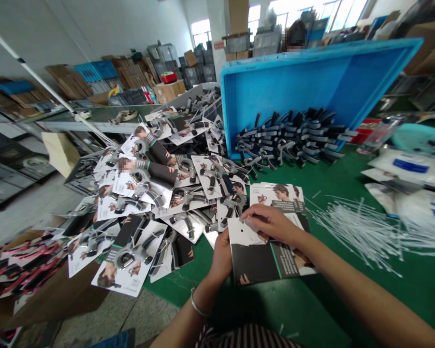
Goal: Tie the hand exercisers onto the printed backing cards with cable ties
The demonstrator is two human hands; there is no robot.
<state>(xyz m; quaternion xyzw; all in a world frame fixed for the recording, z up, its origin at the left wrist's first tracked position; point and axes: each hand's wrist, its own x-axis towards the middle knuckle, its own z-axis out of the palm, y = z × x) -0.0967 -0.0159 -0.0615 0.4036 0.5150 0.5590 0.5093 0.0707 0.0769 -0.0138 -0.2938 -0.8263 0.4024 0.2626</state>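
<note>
In the head view, holds a bare printed card over the green table, by a card stack, with the left hand closed on its left edge; rests bent fingers of the right hand on its upper part, but cannot tell whether pinching. Judging by the pile, has many hand grips already on cards; leaves unmounted grips inside the blue crate. Shows more grips in a grey bin, pink-and-black pieces in a cardboard box.

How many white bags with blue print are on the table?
2 visible, both at the right: one bag by the turquoise basin, the other bag nearer the camera, beside the loose ties. More may be hidden.
</note>
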